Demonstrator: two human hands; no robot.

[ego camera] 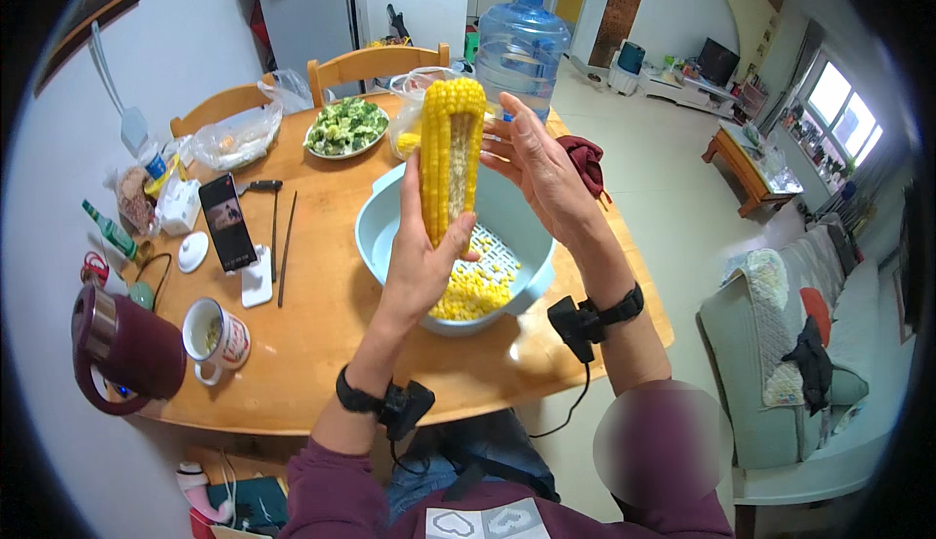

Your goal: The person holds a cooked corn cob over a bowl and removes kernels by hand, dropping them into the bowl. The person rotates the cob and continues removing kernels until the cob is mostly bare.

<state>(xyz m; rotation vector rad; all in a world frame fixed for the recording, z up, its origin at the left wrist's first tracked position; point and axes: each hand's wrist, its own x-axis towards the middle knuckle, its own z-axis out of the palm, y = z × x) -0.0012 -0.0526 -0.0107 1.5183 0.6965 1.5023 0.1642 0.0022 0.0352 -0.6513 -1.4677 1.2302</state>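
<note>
My left hand [423,257] grips a yellow corn cob [436,166] near its lower end and holds it nearly upright. A strip of kernels is gone along the cob's facing side, baring the pale core. Just right of the cob, my right hand [537,166] is raised with its fingers apart and nothing in it. Whether its fingertips touch the cob's edge I cannot tell. Beneath both hands sits a light-blue plastic basin [369,235] with a slotted white bottom. Loose corn kernels [472,294] are heaped in its near part.
Left on the wooden table [329,363] are a phone [228,221] on a stand, chopsticks [287,250], a mug [216,338] and a maroon kettle [131,345]. Behind the basin stand a plate of broccoli [346,127], a plastic bag and a large water bottle [523,49].
</note>
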